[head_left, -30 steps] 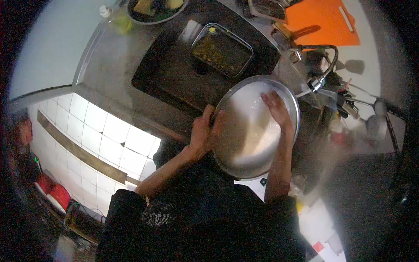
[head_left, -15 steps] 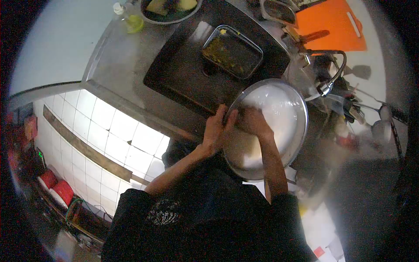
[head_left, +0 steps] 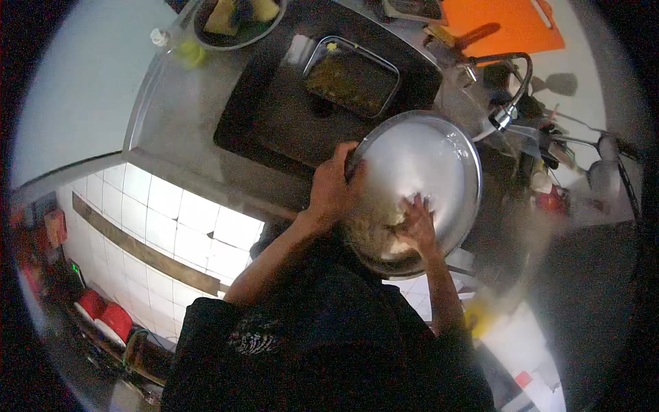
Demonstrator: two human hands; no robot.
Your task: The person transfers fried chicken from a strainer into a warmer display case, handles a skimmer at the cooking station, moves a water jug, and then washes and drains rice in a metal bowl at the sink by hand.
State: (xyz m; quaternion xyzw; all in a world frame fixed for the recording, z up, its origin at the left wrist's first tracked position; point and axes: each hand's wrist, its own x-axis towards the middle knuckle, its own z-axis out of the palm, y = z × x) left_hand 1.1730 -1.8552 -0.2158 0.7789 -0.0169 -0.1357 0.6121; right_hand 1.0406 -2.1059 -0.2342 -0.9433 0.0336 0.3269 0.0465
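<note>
A large round metal bowl (head_left: 384, 147) is tilted at the front edge of the sink, its inside facing me. My left hand (head_left: 336, 185) grips the bowl's left rim, thumb toward the inside. My right hand (head_left: 419, 225) is inside the bowl with its fingers spread against the inner surface. Pale, wet-looking matter (head_left: 400, 246) lies by that hand; I cannot make out what it is. Beyond the bowl, a rectangular metal tray (head_left: 353, 77) with yellowish bits on it sits in the dark sink (head_left: 264, 117).
A faucet (head_left: 506, 113) curves in at the right. An orange cutting board (head_left: 511, 31) lies at the upper right. At the upper left stand a round basin (head_left: 240, 42) with yellowish pieces and a bottle with yellow-green liquid (head_left: 189, 51). White tiled floor (head_left: 161, 206) shows at left.
My right hand has moved from the bowl's upper left toward its lower middle, and its fingers have spread. My left hand stays on the rim. The whole view has shifted slightly.
</note>
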